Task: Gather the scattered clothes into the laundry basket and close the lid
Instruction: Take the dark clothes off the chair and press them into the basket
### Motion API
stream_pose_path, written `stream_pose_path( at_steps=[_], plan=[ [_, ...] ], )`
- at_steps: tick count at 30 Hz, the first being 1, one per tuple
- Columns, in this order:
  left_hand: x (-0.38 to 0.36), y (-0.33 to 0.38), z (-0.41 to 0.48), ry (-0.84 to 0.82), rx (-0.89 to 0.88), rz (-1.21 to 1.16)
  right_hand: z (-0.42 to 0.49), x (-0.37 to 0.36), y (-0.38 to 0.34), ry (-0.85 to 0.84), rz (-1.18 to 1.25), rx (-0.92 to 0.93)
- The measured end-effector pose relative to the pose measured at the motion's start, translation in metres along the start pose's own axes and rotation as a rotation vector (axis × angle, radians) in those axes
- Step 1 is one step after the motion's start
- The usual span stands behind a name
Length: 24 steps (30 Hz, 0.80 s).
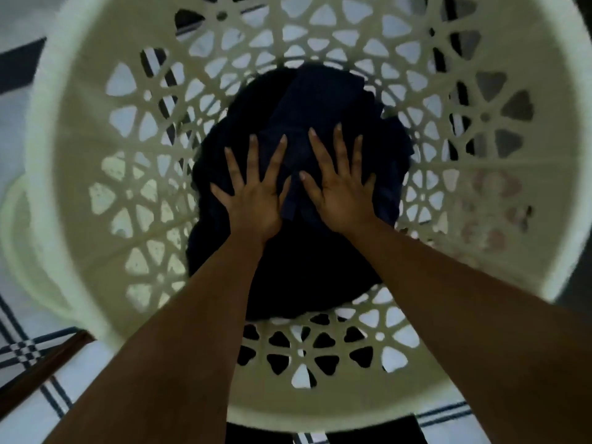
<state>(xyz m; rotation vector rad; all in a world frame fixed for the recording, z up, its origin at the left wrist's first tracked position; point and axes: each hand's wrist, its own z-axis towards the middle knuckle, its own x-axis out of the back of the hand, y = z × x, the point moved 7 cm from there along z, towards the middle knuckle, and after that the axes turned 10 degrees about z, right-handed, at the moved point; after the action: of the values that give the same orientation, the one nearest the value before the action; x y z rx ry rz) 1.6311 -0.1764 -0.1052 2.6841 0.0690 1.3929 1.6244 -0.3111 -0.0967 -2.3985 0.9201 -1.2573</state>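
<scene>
At the far left I see a pale round rim poking out beside the laundry basket; I cannot tell whether it is the lid. Below it a brown wooden edge crosses a white cloth with blue stripes. Looking down inside the basket, the dark navy clothes lie heaped on its bottom. My left hand rests flat on the heap, grip spread, fingers straight. Just beside it my right hand presses the same heap, grip likewise spread wide.
</scene>
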Motion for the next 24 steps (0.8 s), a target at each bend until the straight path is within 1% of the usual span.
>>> stream_pose_path(
  at_steps=[2,4,7,9,11,15,18,21,24],
  plan=[
    [-0.003,-0.001,-0.007,-0.063,0.008,-0.024,-0.008,-0.002,0.003,-0.031,0.0,-0.029],
    [0.008,0.002,-0.018,-0.071,-0.001,-0.045,-0.021,0.009,-0.004,-0.017,-0.001,-0.024],
    [0.029,0.001,-0.04,-0.13,-0.018,-0.052,-0.044,0.025,-0.008,-0.062,0.032,-0.084],
    [0.046,-0.001,-0.062,-0.126,-0.018,-0.098,-0.066,0.038,-0.015,-0.064,0.065,-0.109],
    [0.072,-0.004,-0.085,-0.023,0.001,-0.203,-0.085,0.054,-0.029,-0.016,0.142,-0.113],
    [0.141,-0.014,-0.127,0.272,0.009,-0.435,-0.109,0.088,-0.088,0.059,0.173,0.002],
    [0.184,-0.027,-0.151,0.43,-0.005,-0.43,-0.119,0.103,-0.141,0.079,0.218,0.137],
    [0.21,-0.065,-0.17,0.518,0.063,-0.405,-0.134,0.098,-0.201,0.068,0.178,0.272],
    [0.213,-0.122,-0.181,0.534,0.17,-0.44,-0.15,0.07,-0.253,0.019,0.179,0.37]
  ],
)
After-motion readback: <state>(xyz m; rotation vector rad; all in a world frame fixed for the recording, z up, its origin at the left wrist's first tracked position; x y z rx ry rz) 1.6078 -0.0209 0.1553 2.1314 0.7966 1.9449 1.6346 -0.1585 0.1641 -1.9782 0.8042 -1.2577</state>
